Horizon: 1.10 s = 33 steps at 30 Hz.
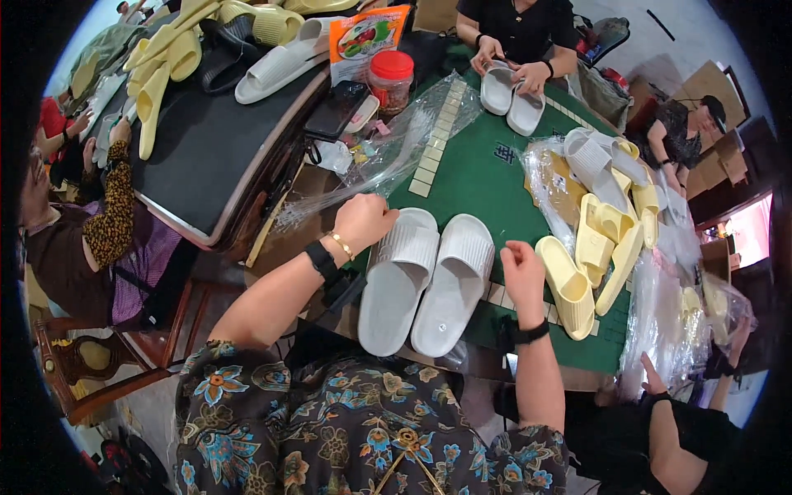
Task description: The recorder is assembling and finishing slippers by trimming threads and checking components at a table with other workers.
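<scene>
Grey slippers, one pair, side by side, soles down, toes toward far edge; they lie at the near edge of the green surface, heels reaching over that edge in view. Ribbed straps face up. Person's left hand sits beside the left slipper's toe, fingers curled in; can't tell if they touch or pinch anything. Right hand just beside the right slipper, apart from it, fingers half-curled, thumb near index; nothing visible in them, a thin item can't be ruled out.

Step in hand looks like handling the pair. Best done with both slippers level, toes even, heels brought in from the near edge so neither tips. Take each by sole side or strap, light pressure; foam probably dents. Check both straps for marks.

Outward: yellow slippers toward right edge, close to the right hand, so keep that elbow in. Clear plastic film across the far left corner; light, probably snags. Row of pale tiles runs along left edge. At far edge, a co-worker's hands hold another light grey pair. Red-lidded jar beyond the far left corner.
</scene>
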Motion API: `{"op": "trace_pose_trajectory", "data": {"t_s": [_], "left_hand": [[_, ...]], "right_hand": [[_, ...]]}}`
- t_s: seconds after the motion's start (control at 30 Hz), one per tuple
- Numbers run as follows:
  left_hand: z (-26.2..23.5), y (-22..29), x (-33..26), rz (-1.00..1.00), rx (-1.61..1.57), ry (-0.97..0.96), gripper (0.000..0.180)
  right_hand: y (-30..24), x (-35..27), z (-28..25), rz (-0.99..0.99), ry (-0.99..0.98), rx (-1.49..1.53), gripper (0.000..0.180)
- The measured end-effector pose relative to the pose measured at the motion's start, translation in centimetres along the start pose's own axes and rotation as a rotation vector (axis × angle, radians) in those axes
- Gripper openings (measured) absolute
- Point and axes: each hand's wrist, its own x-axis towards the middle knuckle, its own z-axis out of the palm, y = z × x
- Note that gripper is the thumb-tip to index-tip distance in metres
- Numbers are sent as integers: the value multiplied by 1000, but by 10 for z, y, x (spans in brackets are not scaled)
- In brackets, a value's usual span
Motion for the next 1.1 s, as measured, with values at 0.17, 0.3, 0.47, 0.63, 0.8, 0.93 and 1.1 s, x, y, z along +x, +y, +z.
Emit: {"op": "trace_pose_trajectory", "data": {"t_s": [0.17, 0.3, 0.47, 0.63, 0.8, 0.93, 1.1], "left_hand": [[7, 1, 4, 13, 40, 30, 24], [16, -4, 6, 25, 65, 90, 16], [16, 4, 5, 26, 45, 140, 14], [18, 22, -2, 306, -333, 192, 12], [23, 44, -4, 259, -593, 63, 11], [27, 39, -5, 212, -622, 8, 13], [24, 42, -8, 193, -670, -13, 13]], "right_hand": [[39, 37, 25, 96, -110, 100, 29], [29, 40, 35, 87, -127, 126, 31], [9, 39, 34, 46, -39, 394, 24], [-37, 28, 36, -1, -103, 666, 16], [-49, 17, 54, -9, -174, 636, 39], [-51, 14, 62, -53, -151, 524, 39], [-56, 12, 63, -59, -162, 419, 20]]}}
